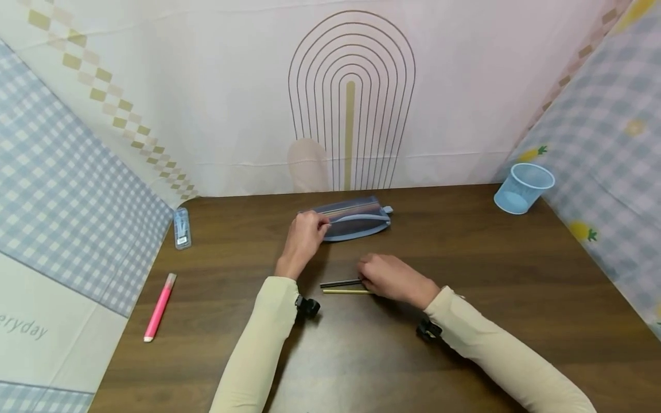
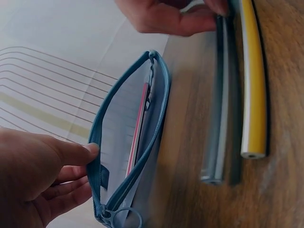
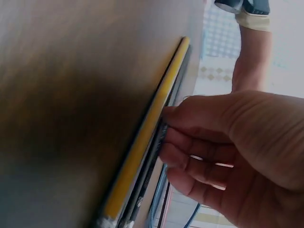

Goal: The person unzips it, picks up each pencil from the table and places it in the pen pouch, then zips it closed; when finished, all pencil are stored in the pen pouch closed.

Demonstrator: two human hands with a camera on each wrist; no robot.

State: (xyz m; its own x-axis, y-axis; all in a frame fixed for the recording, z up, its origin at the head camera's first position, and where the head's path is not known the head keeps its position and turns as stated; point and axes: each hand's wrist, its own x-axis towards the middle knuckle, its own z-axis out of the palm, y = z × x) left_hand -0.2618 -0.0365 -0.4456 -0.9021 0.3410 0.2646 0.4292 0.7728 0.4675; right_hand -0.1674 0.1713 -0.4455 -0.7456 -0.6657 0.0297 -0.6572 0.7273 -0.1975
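My left hand (image 1: 303,240) pinches the rim of a blue zip pencil case (image 1: 358,230) near the back of the table. In the left wrist view the zip gapes, and a pencil with a red stripe (image 2: 136,128) lies inside. My right hand (image 1: 391,279) pinches a dark pencil (image 1: 338,283) between thumb and fingers, in front of the case. Beside it lies a yellow pencil (image 1: 342,292), close to the dark one and roughly parallel. The right wrist view shows the thumb tip against the dark pencil (image 3: 153,156); its far end is hidden by the hand in the head view.
At the left lie a pink marker (image 1: 160,308) and a small clear-blue packet (image 1: 182,228), its contents too small to tell. A light blue mesh cup (image 1: 523,189) leans at the back right. Patterned cloth (image 1: 237,115) hangs behind the table (image 1: 465,252) and along both sides.
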